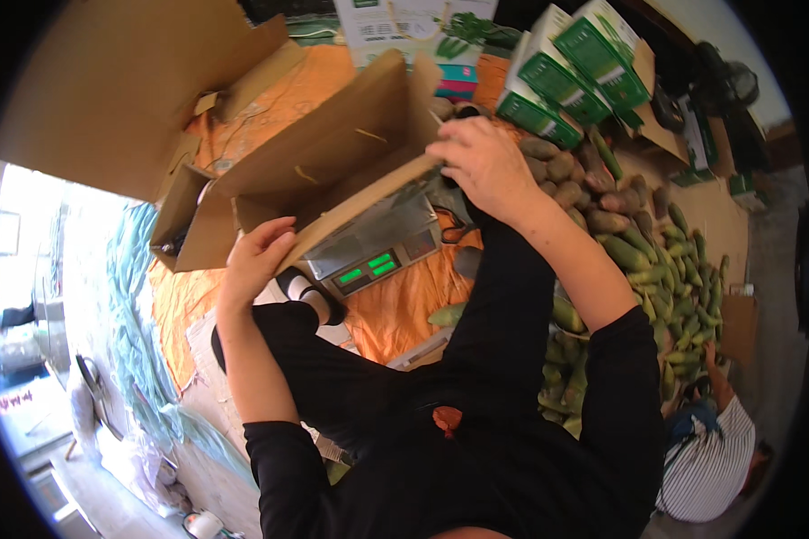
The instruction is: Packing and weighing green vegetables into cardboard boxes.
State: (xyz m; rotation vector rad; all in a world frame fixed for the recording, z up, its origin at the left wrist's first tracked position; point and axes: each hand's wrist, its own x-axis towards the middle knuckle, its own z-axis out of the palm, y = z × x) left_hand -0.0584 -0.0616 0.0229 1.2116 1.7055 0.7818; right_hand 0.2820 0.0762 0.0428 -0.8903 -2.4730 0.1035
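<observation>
An open cardboard box (337, 148) with plain brown inner walls stands tilted over a digital scale (373, 265) that has green lit displays. My left hand (257, 259) grips the box's near left corner, thumb and fingers pinched along the edge. At the near right corner, my right hand (484, 166) holds the same rim with its fingers curled over it. Part of the scale is hidden under the box. What lies at the bottom of the box is out of sight.
Green-and-white cartons (562, 76) are stacked at the far right. Long green radishes (674, 287) and brownish roots (593, 184) lie heaped on the right. Large cardboard (126, 90) rises at far left, above light-blue plastic sheeting (135, 296). Another person in a striped top (710, 463) is at lower right.
</observation>
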